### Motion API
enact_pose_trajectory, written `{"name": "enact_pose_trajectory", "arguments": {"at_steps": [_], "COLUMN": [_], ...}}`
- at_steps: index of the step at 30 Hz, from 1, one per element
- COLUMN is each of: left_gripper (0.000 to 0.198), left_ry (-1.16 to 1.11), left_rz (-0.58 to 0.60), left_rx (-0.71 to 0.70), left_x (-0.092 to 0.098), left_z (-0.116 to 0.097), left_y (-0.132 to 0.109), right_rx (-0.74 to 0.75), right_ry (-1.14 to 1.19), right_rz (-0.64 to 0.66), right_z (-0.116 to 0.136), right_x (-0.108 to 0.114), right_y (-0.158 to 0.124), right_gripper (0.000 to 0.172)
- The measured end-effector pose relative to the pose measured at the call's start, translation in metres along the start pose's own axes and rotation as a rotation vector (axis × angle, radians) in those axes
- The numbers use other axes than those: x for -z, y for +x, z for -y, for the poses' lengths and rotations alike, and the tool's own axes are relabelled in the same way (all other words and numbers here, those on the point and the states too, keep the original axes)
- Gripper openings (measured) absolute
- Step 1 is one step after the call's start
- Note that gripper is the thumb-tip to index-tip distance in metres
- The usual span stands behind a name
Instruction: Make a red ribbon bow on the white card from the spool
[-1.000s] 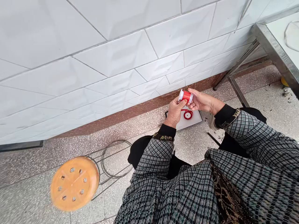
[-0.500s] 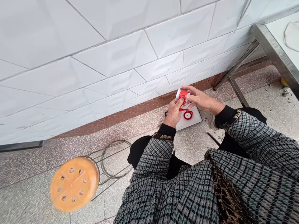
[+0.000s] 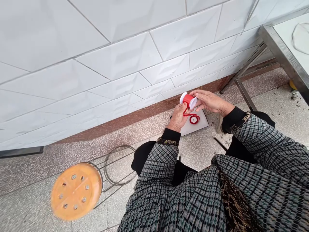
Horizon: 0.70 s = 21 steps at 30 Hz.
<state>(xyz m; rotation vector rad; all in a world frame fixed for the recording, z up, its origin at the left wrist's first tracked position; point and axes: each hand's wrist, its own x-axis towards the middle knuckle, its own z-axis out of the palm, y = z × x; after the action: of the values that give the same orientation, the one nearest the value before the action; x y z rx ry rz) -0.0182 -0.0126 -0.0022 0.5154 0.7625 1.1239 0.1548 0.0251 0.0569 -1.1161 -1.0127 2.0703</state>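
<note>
A small spool of red ribbon [image 3: 187,100] with white end discs is held up in front of me between both hands. My right hand [image 3: 210,101] grips the spool by its right end. My left hand [image 3: 177,116] is closed below it, pinching the loose red ribbon end [image 3: 186,111] that hangs from the spool. On the floor beneath lies a white card [image 3: 202,122] with a second red ribbon roll [image 3: 194,120] on it.
A round orange stool seat [image 3: 76,190] on a wire frame stands at the lower left. A white tiled wall [image 3: 101,61] runs along the back. A metal table [image 3: 282,48] and its legs stand at the right. Debris litters the speckled floor [image 3: 285,109].
The spool has turned and shifted slightly left. A length of red ribbon has come off it and now hangs down to my left hand.
</note>
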Motion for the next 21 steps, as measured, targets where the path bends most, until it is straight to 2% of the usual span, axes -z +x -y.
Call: {"name": "enact_pose_trajectory", "arguments": {"at_steps": [3,8,12,21], "left_gripper": [0.065,0.061,0.066,0.063], "left_ry": [0.004,0.020,0.025,0.007], "left_rz": [0.022,0.041,0.047,0.023], "left_rx": [0.023,0.082,0.129,0.142], "left_x": [0.004,0.004,0.002,-0.001], "left_z": [0.001,0.001,0.002,0.004], "left_y": [-0.002,-0.006,-0.009,-0.014], "right_rx": [0.021,0.126,0.153,0.244], "right_ry": [-0.056,-0.191,-0.296,-0.454], "right_rz": [0.029,0.140,0.217,0.230], "right_z": [0.000,0.008,0.017,0.015], "right_x": [0.009,0.024,0.030,0.037], "right_y": [0.002,0.001,-0.002,-0.002], "right_gripper": [0.008,0.022,0.020,0.023]}}
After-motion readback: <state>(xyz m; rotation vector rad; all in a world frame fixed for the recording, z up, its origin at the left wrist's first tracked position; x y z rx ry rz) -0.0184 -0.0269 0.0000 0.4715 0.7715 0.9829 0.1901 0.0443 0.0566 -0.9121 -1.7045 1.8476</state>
